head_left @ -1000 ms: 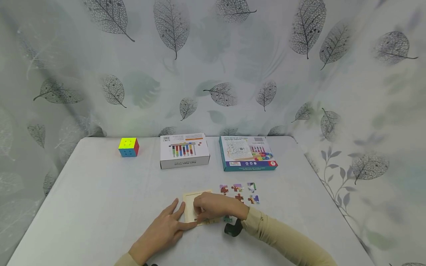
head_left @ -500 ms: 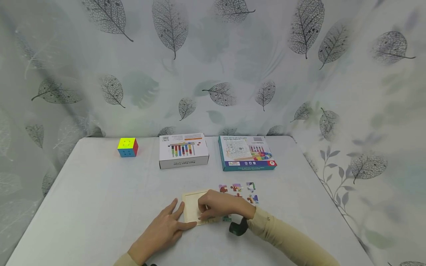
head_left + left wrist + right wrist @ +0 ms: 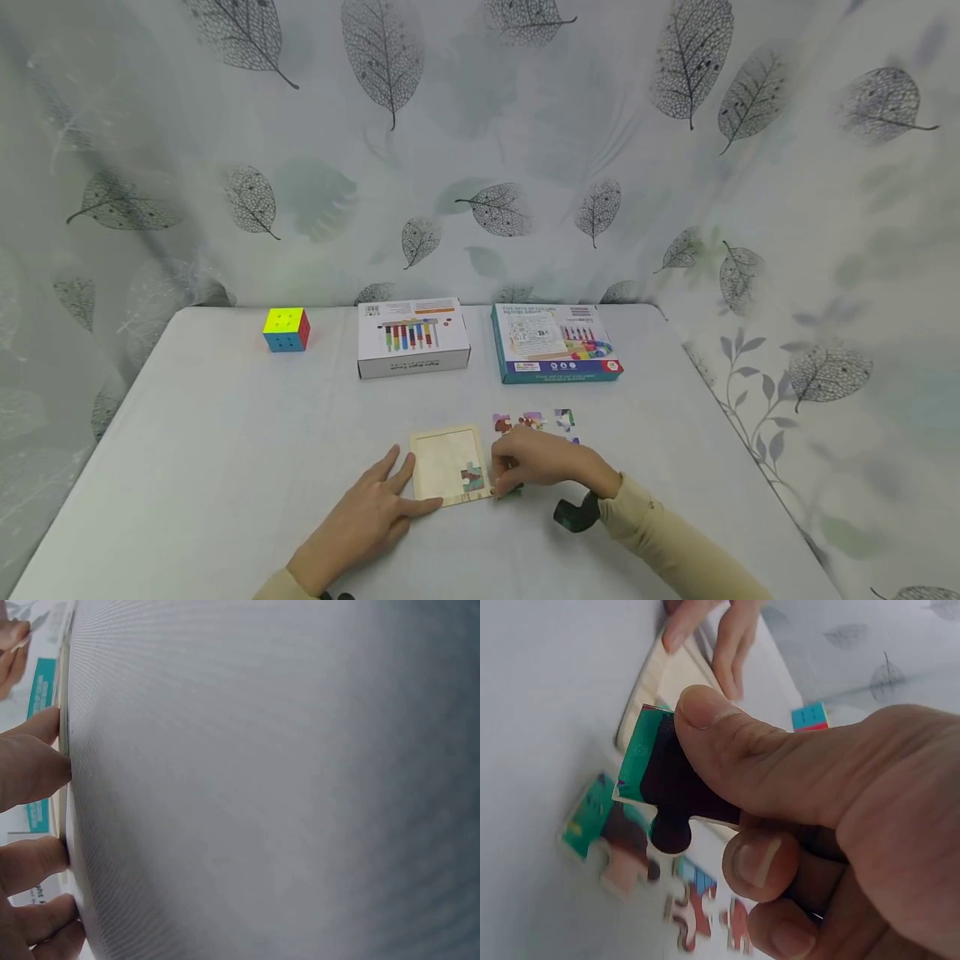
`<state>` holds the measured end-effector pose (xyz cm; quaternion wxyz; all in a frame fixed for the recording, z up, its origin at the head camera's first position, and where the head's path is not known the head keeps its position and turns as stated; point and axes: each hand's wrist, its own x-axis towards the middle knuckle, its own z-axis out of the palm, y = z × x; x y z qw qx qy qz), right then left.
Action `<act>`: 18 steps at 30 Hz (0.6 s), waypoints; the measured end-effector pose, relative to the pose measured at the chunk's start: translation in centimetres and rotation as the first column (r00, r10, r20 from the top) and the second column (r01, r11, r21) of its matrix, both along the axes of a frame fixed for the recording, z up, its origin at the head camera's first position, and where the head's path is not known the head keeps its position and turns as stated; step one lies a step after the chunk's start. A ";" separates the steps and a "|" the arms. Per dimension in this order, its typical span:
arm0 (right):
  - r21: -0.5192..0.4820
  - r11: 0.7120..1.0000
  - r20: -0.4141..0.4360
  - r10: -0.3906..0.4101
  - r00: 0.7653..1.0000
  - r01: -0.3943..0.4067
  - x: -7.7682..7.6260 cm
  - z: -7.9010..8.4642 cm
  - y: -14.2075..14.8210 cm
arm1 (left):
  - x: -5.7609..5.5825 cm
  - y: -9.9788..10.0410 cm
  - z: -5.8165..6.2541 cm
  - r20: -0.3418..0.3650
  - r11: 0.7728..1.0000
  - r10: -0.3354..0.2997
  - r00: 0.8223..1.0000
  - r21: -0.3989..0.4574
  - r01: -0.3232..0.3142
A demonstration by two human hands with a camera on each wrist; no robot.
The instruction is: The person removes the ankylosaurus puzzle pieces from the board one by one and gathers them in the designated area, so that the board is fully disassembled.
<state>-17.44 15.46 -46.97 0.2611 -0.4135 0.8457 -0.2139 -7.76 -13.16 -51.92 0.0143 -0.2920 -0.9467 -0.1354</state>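
My left hand (image 3: 367, 517) rests at the left and front edges of a shallow wooden puzzle tray (image 3: 435, 458), its fingers spread and fairly straight. One jigsaw piece (image 3: 472, 477) lies in the tray's front right corner. Just right of the tray, my right hand (image 3: 546, 458) pinches a green and dark jigsaw piece (image 3: 649, 761) between thumb and fingers, seen best in the right wrist view. Below it there, a green and brown loose piece (image 3: 604, 817) lies on the table, with more pieces (image 3: 694, 900) beyond. In the head view my right hand covers some of them.
Loose pieces (image 3: 564, 419) lie on the white table (image 3: 225, 450) right of the tray. Behind stand a white box (image 3: 412, 337), a teal-edged box (image 3: 557, 343) and a colored puzzle cube (image 3: 286, 330). A leaf-patterned curtain (image 3: 480, 150) hangs at the back.
My right hand has moved right, from over the tray to beside it, uncovering the piece in the tray's corner. My left hand has stayed in place.
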 end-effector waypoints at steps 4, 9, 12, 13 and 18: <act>0.013 0.998 0.012 -0.061 0.998 0.061 -0.3 -0.2 1.6 | 0.0 0.1 0.1 0.018 1.000 0.007 1.000 0.003 -0.007; 0.015 0.994 0.011 -0.106 0.994 0.106 -0.4 0.0 3.0 | 0.0 0.1 0.2 0.029 1.000 0.009 1.000 0.005 -0.009; 0.016 0.992 0.001 -0.122 0.993 0.122 -0.3 0.1 3.6 | 0.0 0.1 0.3 0.040 1.000 0.010 0.999 0.002 -0.010; 0.019 0.992 -0.003 -0.124 0.992 0.124 -0.3 0.1 3.7 | 0.0 0.1 0.3 0.046 1.000 0.012 0.999 0.001 -0.012; 0.047 0.989 -0.012 -0.143 0.990 0.143 -0.4 -0.2 4.4 | 0.0 0.1 0.5 0.067 1.000 0.020 0.998 -0.010 -0.019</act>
